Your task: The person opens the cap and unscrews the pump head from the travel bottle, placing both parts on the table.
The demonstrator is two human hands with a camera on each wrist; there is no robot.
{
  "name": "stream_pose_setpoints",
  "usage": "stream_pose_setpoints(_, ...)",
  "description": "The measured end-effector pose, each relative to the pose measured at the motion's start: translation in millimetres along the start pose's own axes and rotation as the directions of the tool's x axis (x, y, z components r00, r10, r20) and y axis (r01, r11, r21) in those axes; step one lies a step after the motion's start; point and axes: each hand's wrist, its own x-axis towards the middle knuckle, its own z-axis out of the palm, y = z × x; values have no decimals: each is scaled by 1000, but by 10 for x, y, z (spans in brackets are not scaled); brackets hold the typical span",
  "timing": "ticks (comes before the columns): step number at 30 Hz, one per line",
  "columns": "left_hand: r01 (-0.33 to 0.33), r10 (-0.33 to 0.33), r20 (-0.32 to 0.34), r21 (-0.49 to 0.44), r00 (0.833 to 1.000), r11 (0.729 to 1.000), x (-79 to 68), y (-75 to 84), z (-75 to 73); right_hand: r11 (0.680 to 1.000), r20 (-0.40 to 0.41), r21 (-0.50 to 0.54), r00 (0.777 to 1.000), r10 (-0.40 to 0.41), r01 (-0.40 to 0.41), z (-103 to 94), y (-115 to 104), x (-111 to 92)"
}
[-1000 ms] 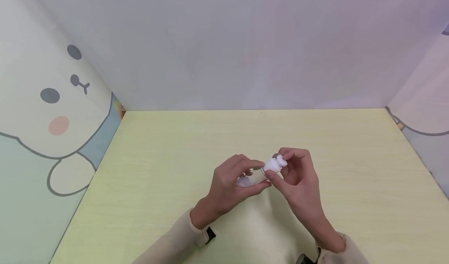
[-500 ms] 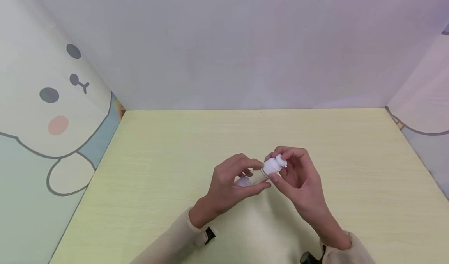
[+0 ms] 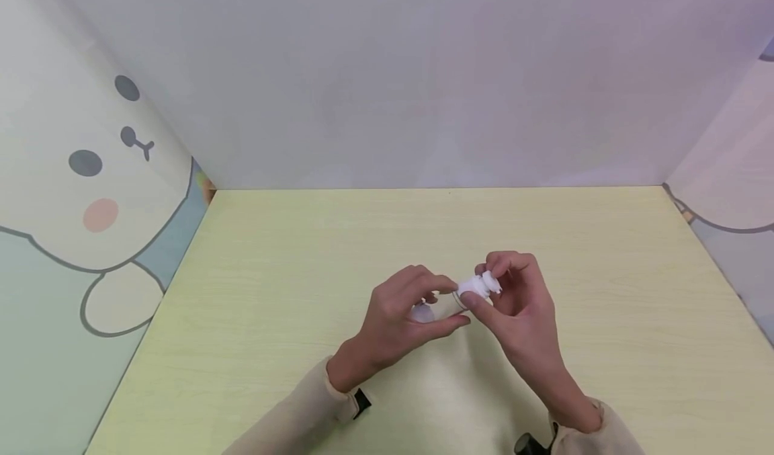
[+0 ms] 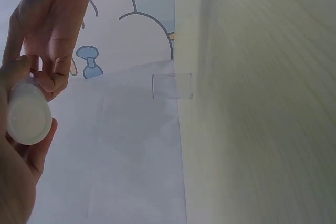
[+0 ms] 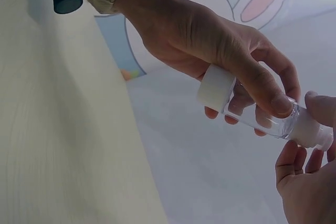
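Observation:
Both hands hold a small clear bottle (image 5: 247,114) above the table, tilted with its top up to the right in the head view. It has a white base (image 4: 29,119) and a stepped white cap (image 3: 491,282) with a narrower end. My left hand (image 3: 396,314) grips the clear body, with the thumb below and the fingers over it. Around the cap's wider collar (image 5: 303,128), the thumb and fingers of my right hand (image 3: 521,310) pinch. Part of the bottle's body is hidden behind the left fingers in the head view.
A pale wood-grain table (image 3: 302,260) lies under the hands. A plain grey-white wall (image 3: 387,78) rises at its back edge, and panels with cartoon animals (image 3: 91,173) flank it. In the left wrist view, a small clear rectangular piece (image 4: 172,86) shows at the table's edge.
The right fingers and thumb have shifted around the cap, with the thumb dropping lower and then coming back up over it. The left hand and bottle have barely moved.

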Motion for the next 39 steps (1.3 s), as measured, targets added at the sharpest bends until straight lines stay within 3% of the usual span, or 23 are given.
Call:
stream_pose_setpoints(4,7,-7,6,-18,1000,1000,1,3,3,1000,13,10,1000,2,-2,-14,-3,0)
stream_pose_setpoints(15,84,-79,38,-133,996,988,-15,4,-19,992,109,72,987,-115,107,-68,21,20)
stream_pose_setpoints(28,111,-104,58,-143,993,983,-34,-8,-15,985,181,104,971,-158,141,-96,21,27)
stream_pose_setpoints(33,118,-110,60,-146,992,982,-34,-4,-17,988,170,75,975,-143,132,-88,13,15)
stream_pose_setpoints(39,99,-93,56,-120,994,988,-20,4,-10,997,58,8,995,-82,82,-62,-5,12)
